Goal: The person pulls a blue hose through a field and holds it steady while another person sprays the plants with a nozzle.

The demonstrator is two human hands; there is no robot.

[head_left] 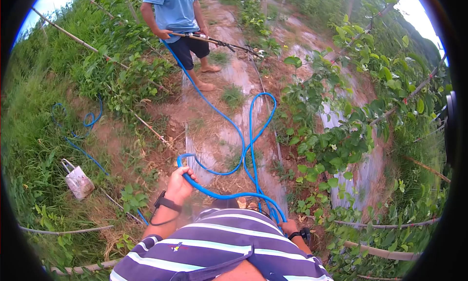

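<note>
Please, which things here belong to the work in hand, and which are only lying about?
In use:
blue hose, in left hand and right hand
rods held by the other person

Lying about:
white bag on the grass
more hose, possibly connected

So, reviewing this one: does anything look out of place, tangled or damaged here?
Mainly the blue hose: between the wearer and the other person, it loops and crosses itself on the ground, which could snag. The pale bag in the grass at left looks stained. I see no clear damage or spill.
</note>
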